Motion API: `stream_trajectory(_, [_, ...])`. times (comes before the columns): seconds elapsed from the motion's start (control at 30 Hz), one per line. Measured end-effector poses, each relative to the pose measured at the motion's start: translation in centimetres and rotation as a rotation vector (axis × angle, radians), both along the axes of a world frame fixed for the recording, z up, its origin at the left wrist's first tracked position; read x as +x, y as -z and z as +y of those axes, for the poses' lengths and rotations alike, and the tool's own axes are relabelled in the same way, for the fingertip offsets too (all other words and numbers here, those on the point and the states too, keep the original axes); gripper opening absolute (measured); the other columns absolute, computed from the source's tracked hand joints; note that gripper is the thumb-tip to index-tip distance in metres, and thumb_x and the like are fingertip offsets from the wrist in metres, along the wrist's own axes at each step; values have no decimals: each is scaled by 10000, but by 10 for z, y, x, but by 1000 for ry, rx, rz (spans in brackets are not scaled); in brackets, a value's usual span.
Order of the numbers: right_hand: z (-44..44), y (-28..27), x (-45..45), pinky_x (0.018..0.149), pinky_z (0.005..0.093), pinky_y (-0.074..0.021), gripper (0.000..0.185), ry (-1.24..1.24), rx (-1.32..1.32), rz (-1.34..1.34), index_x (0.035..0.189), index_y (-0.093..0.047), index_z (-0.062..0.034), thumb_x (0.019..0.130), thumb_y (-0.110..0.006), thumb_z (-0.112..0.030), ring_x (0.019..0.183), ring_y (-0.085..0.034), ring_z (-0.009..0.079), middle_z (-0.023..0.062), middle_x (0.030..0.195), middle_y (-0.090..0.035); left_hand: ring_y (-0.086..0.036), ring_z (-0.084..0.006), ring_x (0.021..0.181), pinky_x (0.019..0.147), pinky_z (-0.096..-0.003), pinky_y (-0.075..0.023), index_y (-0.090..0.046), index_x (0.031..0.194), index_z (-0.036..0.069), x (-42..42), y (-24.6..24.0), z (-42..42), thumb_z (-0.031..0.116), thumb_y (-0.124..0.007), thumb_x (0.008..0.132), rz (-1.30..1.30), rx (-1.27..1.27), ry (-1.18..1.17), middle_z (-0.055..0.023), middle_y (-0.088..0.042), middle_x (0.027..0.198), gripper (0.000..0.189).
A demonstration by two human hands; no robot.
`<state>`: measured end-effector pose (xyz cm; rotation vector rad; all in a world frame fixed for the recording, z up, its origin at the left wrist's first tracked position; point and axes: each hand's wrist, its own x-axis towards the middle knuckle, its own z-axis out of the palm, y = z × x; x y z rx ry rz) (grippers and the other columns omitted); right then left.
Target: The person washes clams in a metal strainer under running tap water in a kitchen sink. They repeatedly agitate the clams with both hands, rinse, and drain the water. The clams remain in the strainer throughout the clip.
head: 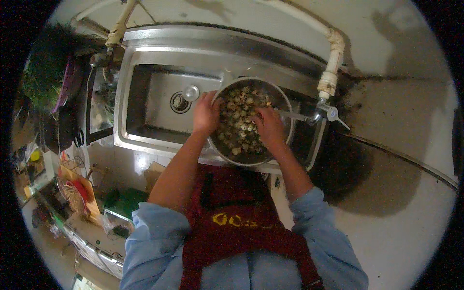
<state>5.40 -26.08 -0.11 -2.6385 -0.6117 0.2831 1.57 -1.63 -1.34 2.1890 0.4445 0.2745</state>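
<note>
A round metal basin [250,163] rests over the right side of a stainless steel double sink [163,143]. Inside it lie many speckled quail eggs [243,127]; they appear to sit in water. My left hand [207,113] is at the basin's left rim, its fingers bent over the edge; whether they grip it is unclear. My right hand [269,127] reaches into the basin, fingers curled down among the eggs, with the fingertips partly hidden. A tap [315,115] at the right points its spout over the basin.
The left sink bowl has a drain [180,102] with a round metal strainer or plug [191,93] beside it. A white pipe [331,69] runs down to the tap. Another tap [107,63] stands at the left, near leafy greens [45,72]. Lower left, a red bowl [81,192] sits on a shelf.
</note>
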Motion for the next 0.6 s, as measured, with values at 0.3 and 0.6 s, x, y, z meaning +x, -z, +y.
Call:
stream_trajectory(0.3, [49,17,45,956,510,-495,306,117,0,-15,1227,-667,-71,951,-718,-194,1127,-603,402,187,1167,-642,-600,-465,1107,934,-518,-497,-636,1251,37,5,6,4,169,-654,971,71,-31,-1,-215,-634,1188,310])
stream_trajectory(0.6, [5,-37,-37,875,478,-538,314,-92,165,383,1222,-659,-78,946,-727,-212,1010,-666,382,176,1125,-671,-602,-466,1104,953,-512,-495,-639,1251,25,4,10,8,193,-662,968,73,-49,-12,-221,-646,1164,331])
